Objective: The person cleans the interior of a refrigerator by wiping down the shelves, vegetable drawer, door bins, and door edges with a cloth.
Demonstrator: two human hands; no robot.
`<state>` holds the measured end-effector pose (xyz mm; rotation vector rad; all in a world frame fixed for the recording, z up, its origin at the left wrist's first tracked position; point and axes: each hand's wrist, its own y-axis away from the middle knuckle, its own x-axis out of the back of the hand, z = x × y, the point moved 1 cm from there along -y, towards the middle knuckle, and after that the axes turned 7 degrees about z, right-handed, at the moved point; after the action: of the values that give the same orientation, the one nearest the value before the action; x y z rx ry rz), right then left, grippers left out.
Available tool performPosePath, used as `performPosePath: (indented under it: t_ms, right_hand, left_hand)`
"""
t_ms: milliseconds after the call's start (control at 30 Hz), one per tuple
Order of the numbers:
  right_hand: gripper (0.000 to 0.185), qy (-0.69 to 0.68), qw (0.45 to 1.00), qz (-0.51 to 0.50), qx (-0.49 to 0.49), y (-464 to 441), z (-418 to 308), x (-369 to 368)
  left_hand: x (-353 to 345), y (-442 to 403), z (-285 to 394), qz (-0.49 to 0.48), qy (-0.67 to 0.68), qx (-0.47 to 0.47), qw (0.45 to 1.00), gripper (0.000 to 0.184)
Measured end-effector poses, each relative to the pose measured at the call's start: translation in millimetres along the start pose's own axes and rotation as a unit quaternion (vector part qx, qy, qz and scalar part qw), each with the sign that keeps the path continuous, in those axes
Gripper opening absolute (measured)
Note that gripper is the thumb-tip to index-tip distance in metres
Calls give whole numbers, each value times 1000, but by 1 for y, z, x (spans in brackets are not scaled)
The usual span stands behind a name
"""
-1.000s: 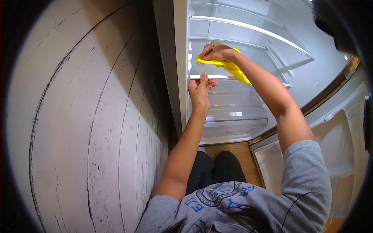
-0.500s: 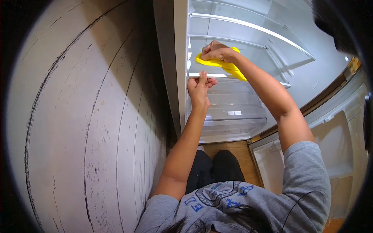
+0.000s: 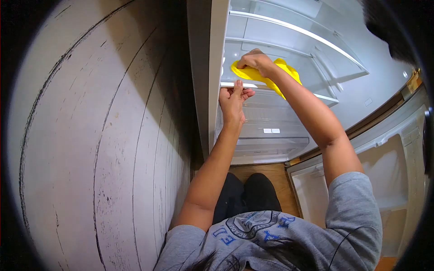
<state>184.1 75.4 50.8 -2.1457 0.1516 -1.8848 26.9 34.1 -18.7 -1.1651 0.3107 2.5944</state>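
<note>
Inside an open fridge, my right hand (image 3: 257,62) presses a bright yellow cloth (image 3: 264,80) against a glass shelf (image 3: 313,76). Its fingers are bunched down on the cloth, which spreads out under my wrist on both sides of the forearm. My left hand (image 3: 232,103) grips the same shelf at the left end of its white front edge. The thumb lies over the top of that edge, and the fingers curl beneath it with some tips showing.
Another glass shelf (image 3: 298,30) sits above. Clear drawers (image 3: 271,118) lie below the wiped shelf. The fridge door (image 3: 384,169) stands open to the right. A whitewashed plank wall (image 3: 117,158) rises close on the left. My knees are above a wooden floor (image 3: 285,192).
My right hand has moved slightly right with the yellow cloth, which now spreads wider past the right of my wrist. My left hand keeps its hold on the shelf edge. The view has shifted slightly.
</note>
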Motion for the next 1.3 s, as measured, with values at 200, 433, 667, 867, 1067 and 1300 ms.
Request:
performPosePath:
  t_ms: [200,433,667,867,1067,1300]
  right_hand:
    - [41,5,968,128,216,-11,0,-11]
    - [27,84,992,-73,-53,24,-3,12]
    - [24,-144,976,158,-38,54,-34,11]
    - [19,-144,981,127,-11,18,-31,3]
    - [9,-131,972,192,17,12,-34,-4]
    - [8,-186,965,186,-23,9,-29,-11]
  left_hand:
    - [0,1,0,-5,7,-1,1000,24]
    - [2,-3,-3,-2,-2,-5,1000,23]
    - [1,-2,-1,-6,-16,1,1000,23]
    - [0,-3,-2,4,-2,0,1000,19]
    - [3,-4,-4,-14,-23,-14,1000,23]
    - [1,0,-1,-1,-14,-11,1000,24]
